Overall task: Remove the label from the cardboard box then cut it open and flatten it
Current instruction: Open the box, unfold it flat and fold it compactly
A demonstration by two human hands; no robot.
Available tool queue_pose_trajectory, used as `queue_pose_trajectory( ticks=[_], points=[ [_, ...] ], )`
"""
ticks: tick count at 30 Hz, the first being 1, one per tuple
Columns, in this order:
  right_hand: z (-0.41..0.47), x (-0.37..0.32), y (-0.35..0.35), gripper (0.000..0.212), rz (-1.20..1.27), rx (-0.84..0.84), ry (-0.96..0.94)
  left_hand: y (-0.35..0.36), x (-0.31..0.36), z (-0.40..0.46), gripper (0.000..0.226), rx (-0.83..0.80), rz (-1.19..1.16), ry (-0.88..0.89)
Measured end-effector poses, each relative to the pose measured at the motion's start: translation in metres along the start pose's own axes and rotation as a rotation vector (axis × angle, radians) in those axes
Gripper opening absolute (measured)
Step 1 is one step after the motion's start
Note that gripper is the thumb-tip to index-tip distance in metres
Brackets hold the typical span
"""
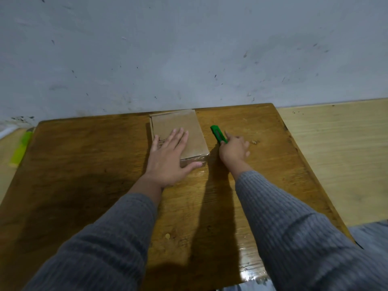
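A closed brown cardboard box [184, 129] lies flat near the far edge of the wooden table [105, 164], with clear tape along its near end. My left hand [170, 158] rests flat on the box's near left part, fingers spread, thumb against the taped end. A green utility knife [218, 134] lies on the table just right of the box. My right hand [234, 150] covers the knife's near end, fingers curled onto it. No label shows on the box's visible top.
A grey scuffed wall stands right behind the table. A lighter wooden surface [336, 154] adjoins on the right. A yellow-green object [21, 148] lies off the table's left edge. Bare tabletop stretches in front of the box.
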State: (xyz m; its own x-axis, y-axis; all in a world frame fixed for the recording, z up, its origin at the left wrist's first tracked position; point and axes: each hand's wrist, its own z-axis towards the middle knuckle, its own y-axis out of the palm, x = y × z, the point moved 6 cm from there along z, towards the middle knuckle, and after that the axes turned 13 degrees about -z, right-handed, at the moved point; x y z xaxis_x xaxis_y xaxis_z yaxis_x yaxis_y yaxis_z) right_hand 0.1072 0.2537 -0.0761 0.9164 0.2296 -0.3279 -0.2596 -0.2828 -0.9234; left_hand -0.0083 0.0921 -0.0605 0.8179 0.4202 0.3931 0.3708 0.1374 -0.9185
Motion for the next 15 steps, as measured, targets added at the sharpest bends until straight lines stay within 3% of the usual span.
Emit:
queue_pose_trajectory(
  ticks=[3, 6, 10, 15],
  points=[
    [-0.012, -0.025, -0.012, 0.041, 0.009, 0.058, -0.150, -0.016, -0.002, -0.002, 0.072, 0.118, -0.291, -0.067],
    [-0.029, -0.062, -0.015, 0.041, -0.010, 0.058, -0.378, -0.032, -0.021, -0.002, 0.062, 0.228, -0.254, -0.153],
    [-0.052, -0.091, 0.003, 0.051, -0.277, 0.006, -0.580, -0.026, -0.055, -0.007, 0.064, 0.031, -0.178, -0.310],
    [-0.069, -0.096, 0.022, 0.064, -0.401, -0.070, -0.565, -0.020, -0.065, -0.028, 0.057, -0.015, -0.264, -0.309]
  ],
)
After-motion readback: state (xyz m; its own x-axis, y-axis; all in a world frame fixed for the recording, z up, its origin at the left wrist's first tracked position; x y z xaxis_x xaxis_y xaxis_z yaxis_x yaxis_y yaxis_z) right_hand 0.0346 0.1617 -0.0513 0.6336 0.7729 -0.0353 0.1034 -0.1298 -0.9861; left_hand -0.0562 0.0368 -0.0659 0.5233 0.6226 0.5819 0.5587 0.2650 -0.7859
